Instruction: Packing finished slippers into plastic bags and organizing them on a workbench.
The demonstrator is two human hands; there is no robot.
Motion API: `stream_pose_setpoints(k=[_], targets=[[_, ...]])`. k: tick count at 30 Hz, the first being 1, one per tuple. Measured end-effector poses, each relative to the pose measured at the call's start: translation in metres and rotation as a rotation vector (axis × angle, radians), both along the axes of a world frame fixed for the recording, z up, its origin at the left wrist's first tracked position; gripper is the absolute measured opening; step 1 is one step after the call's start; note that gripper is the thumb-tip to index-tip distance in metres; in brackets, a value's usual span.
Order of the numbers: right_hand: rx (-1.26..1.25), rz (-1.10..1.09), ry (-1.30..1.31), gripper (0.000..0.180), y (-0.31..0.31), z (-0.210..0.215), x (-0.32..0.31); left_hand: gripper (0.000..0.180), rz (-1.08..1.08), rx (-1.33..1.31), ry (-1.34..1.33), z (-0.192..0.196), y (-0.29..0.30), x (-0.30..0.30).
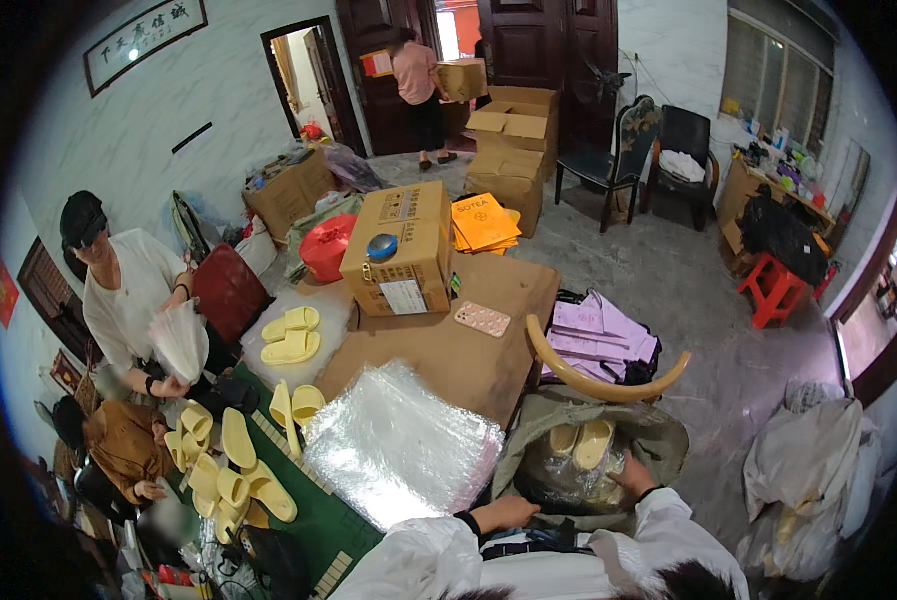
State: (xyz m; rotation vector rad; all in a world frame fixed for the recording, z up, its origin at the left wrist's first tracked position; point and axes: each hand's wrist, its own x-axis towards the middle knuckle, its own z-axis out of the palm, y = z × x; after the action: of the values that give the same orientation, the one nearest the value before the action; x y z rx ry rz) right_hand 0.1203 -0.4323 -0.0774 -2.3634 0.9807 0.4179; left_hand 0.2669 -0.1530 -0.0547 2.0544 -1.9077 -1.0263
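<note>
In front of me stands a grey-green woven sack (669, 440) with its mouth spread wide. Inside it lie tan-yellow slippers (595, 443) in clear plastic bags. My left hand (506, 513) is closed at the sack's near left rim, its fingertips partly hidden. My right hand (633, 478) reaches into the sack's right side, its fingers against the bagged slippers. A curved tan hoop (609, 382) arches over the sack's far side. To the left, a stack of clear plastic bags (399, 440) lies on the table.
Yellow slippers (269, 490) cover the table's left side, near two people (134, 290), one holding clear bags. A cardboard box (399, 240) with blue tape and a phone (483, 319) sit farther back. Lilac packets (599, 335) lie beyond the hoop. Another person (419, 75) carries a box by the door.
</note>
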Motion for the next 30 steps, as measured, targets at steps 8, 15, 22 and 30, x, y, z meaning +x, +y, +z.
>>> stream_pose_setpoints(k=[8,15,22,30], targets=[[-0.218,0.316,0.001,0.068,0.019,-0.003,0.125,0.018,0.002,0.028,-0.09,0.009,0.012,0.0],[-0.309,0.279,0.174,0.034,0.0,-0.061,0.142,0.026,0.207,-0.009,-0.01,-0.033,0.043,0.0],[-0.343,0.518,0.287,0.021,-0.043,-0.022,0.092,0.024,0.28,0.047,0.06,-0.024,0.041,0.0],[-0.479,0.03,-0.572,0.026,-0.033,0.065,0.136,0.015,0.077,-0.167,-0.448,-0.003,0.032,-0.012]])
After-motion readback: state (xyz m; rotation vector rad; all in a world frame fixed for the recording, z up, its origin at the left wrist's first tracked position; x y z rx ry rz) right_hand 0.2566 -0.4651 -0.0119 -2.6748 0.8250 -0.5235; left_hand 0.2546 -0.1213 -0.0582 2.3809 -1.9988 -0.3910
